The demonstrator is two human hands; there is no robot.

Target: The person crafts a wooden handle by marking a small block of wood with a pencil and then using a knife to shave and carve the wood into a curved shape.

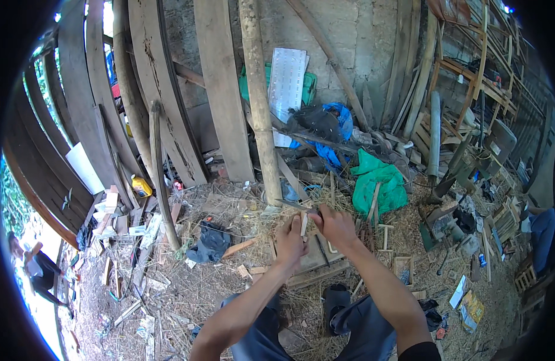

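Observation:
Fingers closed, my left hand [290, 242] grips a small pale piece of wood [304, 224] that stands upright above the fist. My right hand [337, 227] is wrapped round the handle of a knife [295, 205]. Its blade points left across the top of the wood piece; whether the edge touches the wood I cannot tell. Below both hands lies a low wooden board [309, 260], with a thin dark pointed tool [322, 250] resting on it. The knife's handle is mostly hidden in my right fist.
Wood scraps and shavings cover the ground. A black plastic bag [209, 242] lies left, a green sack [381, 183] ahead right, and a small wooden box [403, 269] by my right knee. A bamboo post [258, 96] rises ahead. One person [40, 268] is far left, another [541, 234] far right.

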